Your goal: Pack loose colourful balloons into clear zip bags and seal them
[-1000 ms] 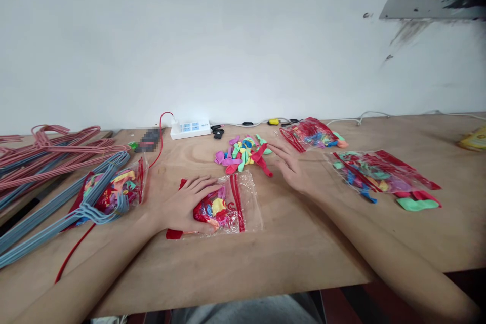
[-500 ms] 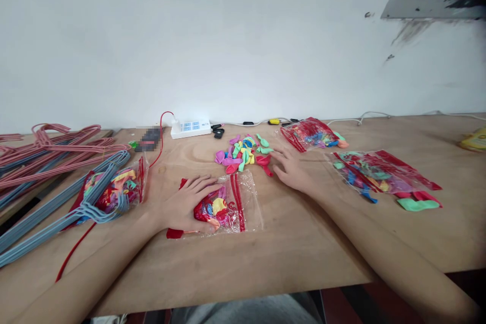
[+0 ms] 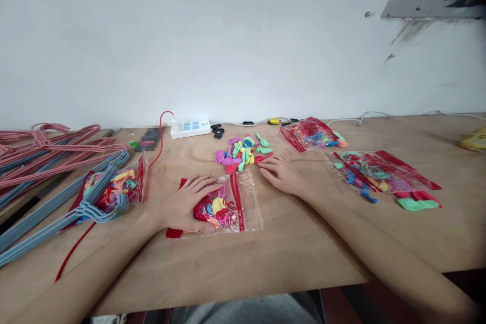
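1. Plastic lies beneath the left hand (image 3: 190, 203): a clear, red-striped bag (image 3: 230, 206) of balloons, flat on the wooden table (image 3: 304, 258), as seen from the head camera.

2. The left hand rests palm down over the bag's left part, fingers spread slightly, thumb on the near side; bright balloons and the striped end show to its right.

3. The right hand (image 3: 283, 176) lies low, palm down, beyond and to the right of the left hand, its fingers loosely bent over a red balloon (image 3: 262, 157); whether they pinch it cannot be told.

4. A pile (image 3: 243, 153) of loose purple, green, yellow, blue and red balloons sits just beyond and to the left of the right hand's fingertips.

5. Beyond the right hand lies a second bag (image 3: 304, 134) of balloons; well to the hand's right, a third bag (image 3: 387, 171), with a green balloon (image 3: 417, 204) near its closest edge.

6. To the left of the left hand, blue hangers (image 3: 94, 192) cross a fourth bag (image 3: 123, 183), with pink hangers (image 3: 83, 149) farther off.

7. Well beyond the left hand stands a white power strip (image 3: 192, 130), a red cable (image 3: 161, 129) curving at its left.
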`<state>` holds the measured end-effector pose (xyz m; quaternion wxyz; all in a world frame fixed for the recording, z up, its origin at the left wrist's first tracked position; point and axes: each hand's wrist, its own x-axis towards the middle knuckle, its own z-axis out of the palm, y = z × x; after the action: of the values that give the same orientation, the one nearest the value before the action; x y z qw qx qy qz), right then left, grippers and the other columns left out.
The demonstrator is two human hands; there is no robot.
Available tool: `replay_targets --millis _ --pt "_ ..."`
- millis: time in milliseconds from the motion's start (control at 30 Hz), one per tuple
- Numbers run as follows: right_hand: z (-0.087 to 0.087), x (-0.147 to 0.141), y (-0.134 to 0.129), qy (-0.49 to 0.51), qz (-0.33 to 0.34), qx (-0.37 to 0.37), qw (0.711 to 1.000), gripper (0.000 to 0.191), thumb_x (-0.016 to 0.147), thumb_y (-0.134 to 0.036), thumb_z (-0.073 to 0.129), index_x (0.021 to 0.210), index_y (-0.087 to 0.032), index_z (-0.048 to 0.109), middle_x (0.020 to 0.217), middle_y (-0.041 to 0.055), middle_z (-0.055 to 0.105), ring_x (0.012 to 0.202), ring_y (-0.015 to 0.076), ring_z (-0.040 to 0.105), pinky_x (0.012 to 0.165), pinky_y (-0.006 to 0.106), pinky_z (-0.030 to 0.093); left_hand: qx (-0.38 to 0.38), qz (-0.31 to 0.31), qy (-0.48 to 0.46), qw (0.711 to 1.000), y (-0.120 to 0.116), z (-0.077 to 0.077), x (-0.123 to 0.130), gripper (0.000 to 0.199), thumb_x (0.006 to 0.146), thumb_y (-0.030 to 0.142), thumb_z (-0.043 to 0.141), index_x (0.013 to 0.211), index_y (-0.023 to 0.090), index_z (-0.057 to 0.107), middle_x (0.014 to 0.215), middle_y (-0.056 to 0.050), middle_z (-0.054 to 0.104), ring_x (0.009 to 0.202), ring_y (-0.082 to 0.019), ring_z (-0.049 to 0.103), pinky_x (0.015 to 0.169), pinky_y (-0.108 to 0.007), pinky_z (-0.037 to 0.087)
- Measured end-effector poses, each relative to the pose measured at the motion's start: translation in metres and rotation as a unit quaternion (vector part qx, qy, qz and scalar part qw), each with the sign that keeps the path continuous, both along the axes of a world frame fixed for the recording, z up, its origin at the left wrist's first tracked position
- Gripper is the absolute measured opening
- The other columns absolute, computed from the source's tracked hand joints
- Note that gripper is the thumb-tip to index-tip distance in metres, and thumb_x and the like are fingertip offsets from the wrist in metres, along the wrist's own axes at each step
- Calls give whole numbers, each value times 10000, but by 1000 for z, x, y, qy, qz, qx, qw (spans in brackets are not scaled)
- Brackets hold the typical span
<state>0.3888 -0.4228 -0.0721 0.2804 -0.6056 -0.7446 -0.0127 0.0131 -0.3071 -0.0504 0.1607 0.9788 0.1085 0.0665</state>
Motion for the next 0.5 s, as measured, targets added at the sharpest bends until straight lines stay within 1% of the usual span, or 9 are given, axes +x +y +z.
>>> replay_targets --millis 67,133,200,267,367,500 --pt "-4 -2 2 9 -9 2 1000 411 1086 -436 541 1419 -291 733 1420 100 725 1354 361 612 1185 615 425 -2 0 -6 1000 0 0 0 1079 816 782 804 1691 320 376 1732 -151 385 1598 -458 330 1283 -666 302" --pt "-8 -4 3 4 -18 -7 1000 470 1078 -472 562 1501 -297 669 1521 105 661 1432 377 558 1227 648 376 -2 -1 -8 1000 -1 1 0 1063 819 769 810 1688 328 385 1731 -145 390 1598 -455 332 1285 -661 303" --pt "-12 -6 4 -11 -22 -23 999 493 1076 -507 566 1521 -311 651 1580 107 611 1472 391 520 1237 680 348 -2 -2 -8 1000 -1 1 1 1056 819 763 813 1685 331 391 1731 -143 391 1598 -454 334 1289 -663 296" --pt "-13 -7 3 -25 -24 -36 999 473 1085 -532 546 1494 -332 675 1616 99 575 1499 394 493 1235 691 343 -3 -2 -9 1000 -1 1 1 1050 818 761 814 1682 333 397 1729 -140 395 1596 -454 339 1290 -665 292" --pt "-14 -7 3 -30 -28 -40 998 452 1096 -541 517 1455 -343 706 1618 88 575 1514 387 479 1240 687 338 -2 2 -7 1000 -1 1 1 1048 818 765 810 1679 328 402 1728 -140 399 1596 -454 340 1288 -669 293" --pt "-13 -5 5 0 -46 -32 998 455 1095 -525 517 1438 -304 716 1533 99 656 1468 387 529 1243 696 335 -2 0 4 1000 0 1 1 1063 822 781 797 1686 317 387 1737 -145 384 1606 -454 321 1287 -677 289"
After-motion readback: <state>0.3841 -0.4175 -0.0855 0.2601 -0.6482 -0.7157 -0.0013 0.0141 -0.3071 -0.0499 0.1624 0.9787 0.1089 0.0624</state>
